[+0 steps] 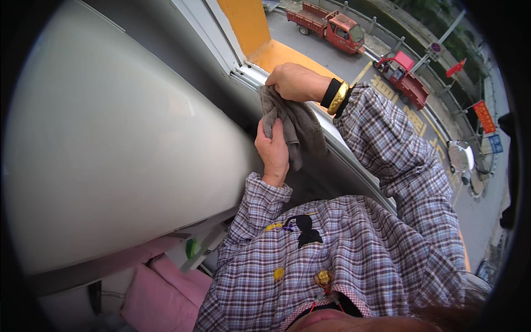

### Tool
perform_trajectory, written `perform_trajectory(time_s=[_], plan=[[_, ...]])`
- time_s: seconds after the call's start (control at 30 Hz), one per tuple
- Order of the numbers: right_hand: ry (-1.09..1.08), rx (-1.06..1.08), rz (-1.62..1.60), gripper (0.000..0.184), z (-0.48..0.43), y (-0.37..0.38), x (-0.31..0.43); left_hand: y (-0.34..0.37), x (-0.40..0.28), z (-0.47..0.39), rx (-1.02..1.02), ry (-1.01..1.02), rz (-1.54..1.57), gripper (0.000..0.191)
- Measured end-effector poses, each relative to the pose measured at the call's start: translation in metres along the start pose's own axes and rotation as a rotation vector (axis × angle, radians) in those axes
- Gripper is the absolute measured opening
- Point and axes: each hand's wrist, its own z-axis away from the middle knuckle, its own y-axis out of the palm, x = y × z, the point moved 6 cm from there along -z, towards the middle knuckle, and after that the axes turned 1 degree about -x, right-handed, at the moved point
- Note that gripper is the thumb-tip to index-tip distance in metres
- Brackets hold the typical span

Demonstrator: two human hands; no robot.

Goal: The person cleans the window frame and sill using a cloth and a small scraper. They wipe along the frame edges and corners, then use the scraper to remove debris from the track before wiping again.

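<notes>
A grey-brown terry cloth (309, 124) hangs in loose folds between my two hands at an open window. My right hand (296, 81) pinches its upper edge just above the white window frame track (244, 79). Lower down, my left hand (274, 151) grips the near side of the cloth, thumb on top. Part of the cloth drapes over the inner side of the frame. My right forearm, in a checked sleeve with a gold bangle (338, 98) at the wrist, reaches across the sill. The fingertips of both hands are partly hidden by the folds.
A large pale, smooth panel (124, 137) fills the left side, close to my left arm. Beneath it lies pink fabric (161, 290). Outside the window are an orange ledge (276, 54), a street far below and red cargo tricycles (332, 29).
</notes>
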Motion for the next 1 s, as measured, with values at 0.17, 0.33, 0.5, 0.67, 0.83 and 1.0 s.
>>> perform_trajectory(time_s=[0.17,0.33,0.5,0.67,0.83,1.0], plan=[[0.043,-0.293,-0.105,0.03,-0.013,0.006,0.014,-0.01,-0.027,-0.026,-0.087,0.105,0.073,0.033],[0.147,-0.262,-0.059,0.025,-0.038,0.023,0.013,-0.01,-0.03,-0.055,-0.17,0.094,0.082,0.03],[0.116,-0.319,-0.129,0.027,-0.04,0.022,0.012,-0.011,-0.027,-0.055,-0.209,0.117,0.038,0.03],[0.126,-0.354,-0.111,0.024,-0.042,0.022,0.022,-0.013,-0.029,-0.06,-0.227,0.162,0.033,0.031],[0.118,-0.184,0.015,0.02,-0.05,0.028,0.026,-0.013,-0.018,-0.055,-0.264,0.114,0.121,0.033],[0.092,-0.212,0.002,0.022,-0.053,0.021,0.032,-0.011,-0.017,-0.053,-0.183,0.104,0.1,0.032]])
